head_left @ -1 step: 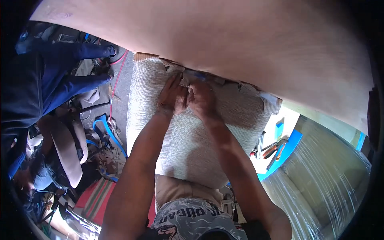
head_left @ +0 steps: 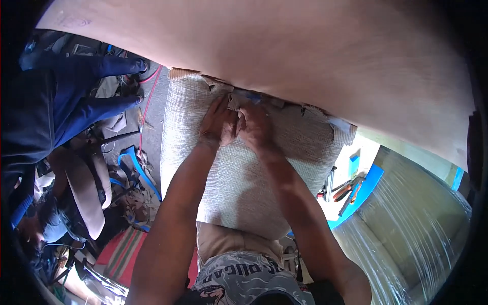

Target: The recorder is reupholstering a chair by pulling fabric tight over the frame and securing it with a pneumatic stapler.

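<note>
A padded piece covered in grey-white woven fabric [head_left: 239, 188] stands in front of me, with a ragged, cut fabric edge along its far side. My left hand [head_left: 219, 123] lies on the fabric near that edge, fingers stretched forward. Right beside it, my right hand [head_left: 255, 127] is closed, its thumb and curled fingers pinching a small fabric flap [head_left: 234, 103] at the far edge. The two hands touch at the thumbs. What lies under the right fingers is partly hidden.
A large beige panel [head_left: 264, 46] spans the far side. Pliers [head_left: 345, 190] and other hand tools lie at right, beside a plastic-wrapped cushion [head_left: 406, 218]. At left, another person in dark blue [head_left: 66, 96] is near scraps, a red hose [head_left: 148, 109] and a blue strip [head_left: 140, 168].
</note>
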Demonstrator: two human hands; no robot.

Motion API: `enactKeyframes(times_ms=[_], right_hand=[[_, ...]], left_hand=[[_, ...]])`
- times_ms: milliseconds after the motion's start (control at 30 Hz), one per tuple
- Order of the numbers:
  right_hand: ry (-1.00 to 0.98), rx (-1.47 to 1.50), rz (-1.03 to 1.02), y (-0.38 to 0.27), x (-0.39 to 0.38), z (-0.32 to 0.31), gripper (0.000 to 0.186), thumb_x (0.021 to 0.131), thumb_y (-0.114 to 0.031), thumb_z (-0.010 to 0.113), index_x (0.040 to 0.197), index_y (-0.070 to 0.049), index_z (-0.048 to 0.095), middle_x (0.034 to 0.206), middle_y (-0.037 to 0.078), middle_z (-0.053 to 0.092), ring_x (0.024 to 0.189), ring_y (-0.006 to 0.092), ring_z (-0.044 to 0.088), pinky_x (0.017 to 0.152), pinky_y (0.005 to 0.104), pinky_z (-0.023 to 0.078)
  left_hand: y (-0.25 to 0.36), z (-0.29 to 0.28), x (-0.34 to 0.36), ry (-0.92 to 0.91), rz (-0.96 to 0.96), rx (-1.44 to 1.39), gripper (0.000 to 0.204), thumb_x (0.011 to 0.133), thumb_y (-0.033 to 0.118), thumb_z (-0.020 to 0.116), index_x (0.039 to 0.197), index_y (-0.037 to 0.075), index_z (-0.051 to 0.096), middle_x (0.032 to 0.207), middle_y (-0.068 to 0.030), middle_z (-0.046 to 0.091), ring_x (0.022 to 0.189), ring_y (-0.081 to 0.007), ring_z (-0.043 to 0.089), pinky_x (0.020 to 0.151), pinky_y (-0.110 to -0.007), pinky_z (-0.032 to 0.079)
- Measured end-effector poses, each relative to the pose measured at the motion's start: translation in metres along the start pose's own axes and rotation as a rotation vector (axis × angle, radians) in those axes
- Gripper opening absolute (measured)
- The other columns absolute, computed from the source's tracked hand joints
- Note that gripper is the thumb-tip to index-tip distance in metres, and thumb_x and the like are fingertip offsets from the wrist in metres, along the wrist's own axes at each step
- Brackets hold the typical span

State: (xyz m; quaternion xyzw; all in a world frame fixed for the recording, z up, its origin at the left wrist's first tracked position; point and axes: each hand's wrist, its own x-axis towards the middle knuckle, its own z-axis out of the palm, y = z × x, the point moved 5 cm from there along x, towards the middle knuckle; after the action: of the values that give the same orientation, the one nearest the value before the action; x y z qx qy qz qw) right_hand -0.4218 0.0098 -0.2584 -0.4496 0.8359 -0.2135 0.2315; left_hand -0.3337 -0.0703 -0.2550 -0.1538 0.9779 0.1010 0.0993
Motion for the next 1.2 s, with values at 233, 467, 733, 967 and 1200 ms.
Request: enactKeyframes(times_ms=[233, 467, 733, 967, 1200], right_hand=[[0.197, -0.458, -0.045, -0.011, 0.027, 0.000, 0.041, 0.102, -0.037, 0.052, 0.134, -0.015, 0.064, 0.119, 0.008, 0.069, 0.107, 0.0337, 0.065, 0.089, 0.0568, 0.053], [0.150, -0.375, -0.033, -0.010, 0.019, 0.002, 0.038, 0.102, -0.039, 0.051, 0.125, -0.015, 0.070, 0.128, 0.008, 0.066, 0.111, 0.0346, 0.061, 0.094, 0.0556, 0.051], [0.100, -0.283, 0.003, -0.010, 0.017, 0.000, 0.042, 0.102, -0.040, 0.051, 0.129, -0.014, 0.070, 0.129, 0.011, 0.064, 0.108, 0.0364, 0.060, 0.094, 0.0586, 0.050], [-0.077, -0.328, 0.049, -0.011, 0.015, 0.003, 0.053, 0.100, -0.044, 0.051, 0.138, -0.009, 0.064, 0.149, 0.012, 0.056, 0.124, 0.0411, 0.057, 0.110, 0.0566, 0.044], [0.363, 0.189, -0.084, -0.003, 0.003, -0.035, 0.054, 0.092, -0.020, 0.069, 0.143, -0.006, 0.056, 0.140, 0.020, 0.058, 0.126, 0.0407, 0.057, 0.109, 0.0557, 0.044]], left_hand=[[-0.002, 0.012, -0.001, -0.078, -0.026, 0.059, 0.068, 0.097, 0.033, 0.050, 0.158, 0.005, 0.038, 0.165, -0.0127, 0.039, 0.157, -0.0241, 0.026, 0.132, -0.042, 0.008], [-0.004, 0.009, 0.000, 0.075, 0.009, -0.099, 0.070, 0.090, 0.034, 0.054, 0.153, 0.006, 0.046, 0.161, -0.0147, 0.045, 0.155, -0.0273, 0.032, 0.130, -0.045, 0.013], [-0.003, 0.008, -0.003, 0.025, 0.000, -0.099, 0.072, 0.091, 0.037, 0.052, 0.156, 0.006, 0.043, 0.163, -0.0139, 0.044, 0.158, -0.0267, 0.027, 0.130, -0.043, 0.010], [-0.003, 0.007, 0.000, 0.013, -0.026, -0.054, 0.074, 0.089, 0.032, 0.066, 0.154, 0.005, 0.044, 0.158, -0.0146, 0.049, 0.154, -0.0275, 0.034, 0.129, -0.044, 0.015], [-0.001, 0.004, 0.005, -0.121, -0.038, 0.006, 0.074, 0.096, 0.042, 0.055, 0.155, 0.001, 0.041, 0.155, -0.0164, 0.051, 0.153, -0.0288, 0.035, 0.130, -0.045, 0.013]])
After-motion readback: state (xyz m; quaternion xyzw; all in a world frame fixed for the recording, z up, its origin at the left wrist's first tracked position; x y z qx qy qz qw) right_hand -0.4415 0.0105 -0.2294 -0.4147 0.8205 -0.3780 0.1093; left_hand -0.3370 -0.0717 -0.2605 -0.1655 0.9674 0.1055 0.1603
